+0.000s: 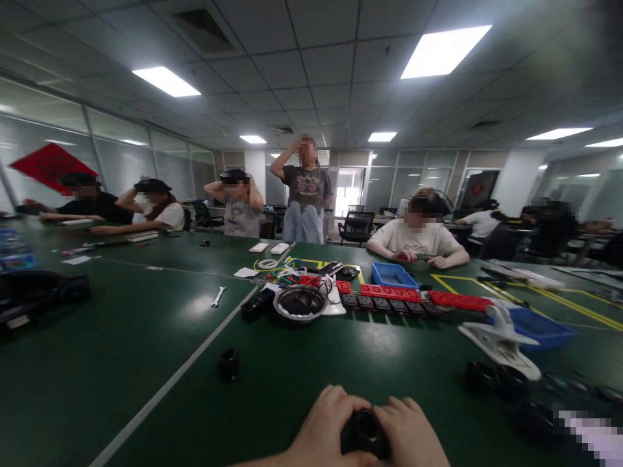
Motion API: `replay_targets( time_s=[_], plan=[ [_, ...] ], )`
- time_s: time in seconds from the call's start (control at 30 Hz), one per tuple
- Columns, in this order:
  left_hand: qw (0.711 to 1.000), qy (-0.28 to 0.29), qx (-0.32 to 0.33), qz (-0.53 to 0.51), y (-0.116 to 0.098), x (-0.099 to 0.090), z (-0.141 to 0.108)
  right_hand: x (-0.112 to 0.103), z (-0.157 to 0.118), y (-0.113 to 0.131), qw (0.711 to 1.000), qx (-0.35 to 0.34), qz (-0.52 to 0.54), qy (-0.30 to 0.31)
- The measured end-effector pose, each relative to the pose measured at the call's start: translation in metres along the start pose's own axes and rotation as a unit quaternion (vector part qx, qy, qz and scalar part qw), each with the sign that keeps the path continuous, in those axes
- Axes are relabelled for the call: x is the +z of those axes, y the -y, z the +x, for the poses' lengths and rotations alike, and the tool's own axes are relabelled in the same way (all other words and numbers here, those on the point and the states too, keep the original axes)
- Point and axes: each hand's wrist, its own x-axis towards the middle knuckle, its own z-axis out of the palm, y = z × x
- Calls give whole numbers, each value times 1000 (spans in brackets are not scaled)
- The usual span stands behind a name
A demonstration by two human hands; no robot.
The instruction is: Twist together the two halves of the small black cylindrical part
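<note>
At the bottom centre of the head view, my left hand (325, 425) and my right hand (411, 428) are wrapped round a black round part (365, 433) with a hole in its end. The part is held low, near the table's front edge. A similar black ring-shaped part (228, 364) sits on the green table (160, 350) to the left. More black round parts (496, 379) lie on the right, somewhat blurred. The undersides of both hands and the part's lower end are hidden.
Beyond my hands are a metal bowl (300, 303), red power strips (389, 292), a blue tray (393, 275), a white clip stand (503, 337) and another blue tray (545, 329). A wrench (219, 296) lies left. People sit and stand across the table.
</note>
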Motion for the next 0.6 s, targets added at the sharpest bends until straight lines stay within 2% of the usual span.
replay_targets(
  time_s=[0.1,0.23,0.3,0.4,0.6],
  plan=[
    [1000,17,14,-18,-2,-6,-1,-7,-3,-5,996,-26,81,21],
    [998,43,18,-39,-1,-9,-3,-21,-3,-17,968,-91,205,110],
    [998,45,22,-44,-1,-8,-4,-25,-2,-23,959,-111,232,123],
    [998,35,24,-37,-2,-5,-5,-21,-2,-24,963,-97,228,103],
    [999,7,-33,-11,-5,-2,-3,-5,-5,-4,994,4,112,4]
  ],
)
